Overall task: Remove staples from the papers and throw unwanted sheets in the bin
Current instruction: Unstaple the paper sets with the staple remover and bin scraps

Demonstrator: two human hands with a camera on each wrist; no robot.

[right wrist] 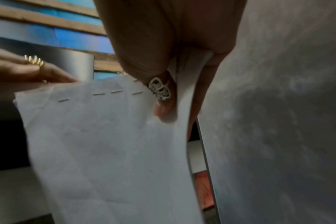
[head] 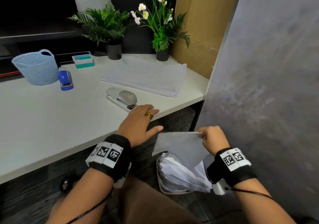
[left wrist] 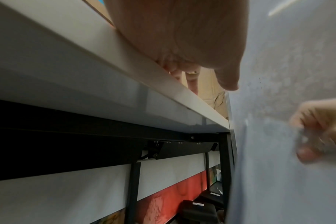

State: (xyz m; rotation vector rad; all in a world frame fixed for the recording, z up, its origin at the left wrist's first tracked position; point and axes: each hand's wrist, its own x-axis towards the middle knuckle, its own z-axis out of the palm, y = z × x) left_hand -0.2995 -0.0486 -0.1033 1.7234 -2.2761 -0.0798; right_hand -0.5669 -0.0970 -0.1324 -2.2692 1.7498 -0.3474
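My right hand (head: 211, 140) pinches the top corner of a white sheet (head: 181, 147) between thumb and fingers, so the paper hangs down freely over the bin (head: 161, 187) on the floor below the desk edge. I judge the hold suits a drop: let go, and the sheet should fall onto the crumpled papers already filling the bin. The right wrist view shows a row of staples (right wrist: 117, 92) along the sheet's top edge, so I cannot say this one is stripped clean.

My left hand (head: 139, 122) lies flat, fingers spread and relaxed, on the front edge of the desk (head: 51, 120), holding nothing. Its fingertips sit just beside the grey stapler (head: 123, 97), probably to be ready for the next bundle.

Further back lies the stack of papers (head: 146, 77), well apart from both hands. A blue stapler (head: 65, 79) stands next to a pale blue basket (head: 36, 66), with two potted plants (head: 110, 32) behind. The grey partition (head: 267, 68) stands close on the right, which leaves little room there. The full bin may let the sheet slide off.
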